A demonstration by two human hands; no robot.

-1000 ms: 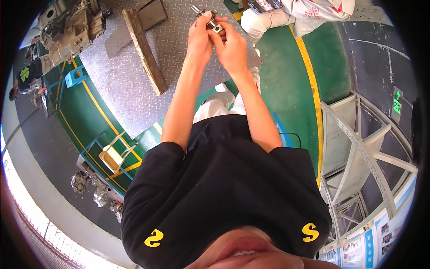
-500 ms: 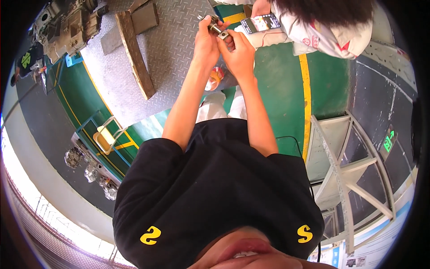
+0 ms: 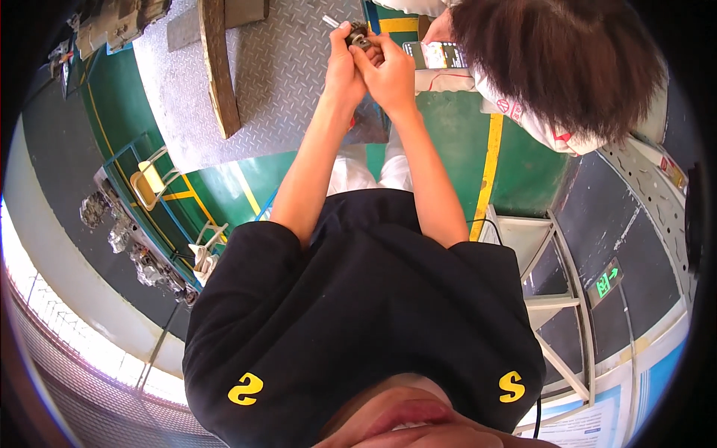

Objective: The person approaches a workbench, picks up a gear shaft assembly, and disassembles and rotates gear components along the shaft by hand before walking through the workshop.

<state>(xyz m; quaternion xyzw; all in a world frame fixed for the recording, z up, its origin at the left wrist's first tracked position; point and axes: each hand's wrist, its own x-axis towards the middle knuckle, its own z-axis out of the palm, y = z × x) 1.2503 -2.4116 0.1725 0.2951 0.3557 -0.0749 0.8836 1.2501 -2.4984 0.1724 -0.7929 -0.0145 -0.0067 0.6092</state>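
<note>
My arms reach straight out ahead, both hands raised together over the grey checker-plate floor (image 3: pixel 284 82). My left hand (image 3: pixel 345 63) and right hand (image 3: pixel 388 71) press close, fingertips of both pinching a small dark metal part (image 3: pixel 359 35) between them. A thin silvery pin (image 3: pixel 329 21) sticks out from its left side. Just beyond, another person's hand holds a phone (image 3: pixel 441 54).

Floor: grey chequer plate (image 3: pixel 287 82) beside green painted floor (image 3: pixel 455 149)
On the plate: wooden plank (image 3: pixel 216 67)
</note>
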